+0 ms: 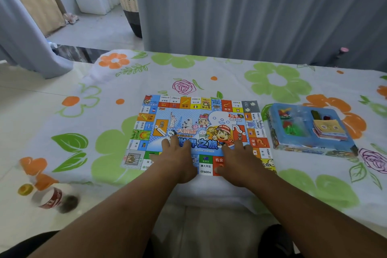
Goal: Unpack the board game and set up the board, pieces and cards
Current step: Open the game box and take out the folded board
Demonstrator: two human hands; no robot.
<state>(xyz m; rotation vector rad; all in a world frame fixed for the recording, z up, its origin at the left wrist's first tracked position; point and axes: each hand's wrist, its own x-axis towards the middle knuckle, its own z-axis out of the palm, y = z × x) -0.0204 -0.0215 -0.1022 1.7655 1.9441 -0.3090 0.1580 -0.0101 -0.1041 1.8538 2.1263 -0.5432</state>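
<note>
The colourful paper game board lies unfolded and flat on the flowered bedsheet. My left hand and my right hand both rest palm down on its near half, fingers straight, side by side. To the right of the board stands the open blue game box. In its tray are small red and green plastic pieces on the left and a stack of cards on the right.
A plastic bottle with a red label and yellow cap lies on the floor at the lower left. Grey curtains hang behind the bed. A woven basket and a white foam box stand on the floor beyond.
</note>
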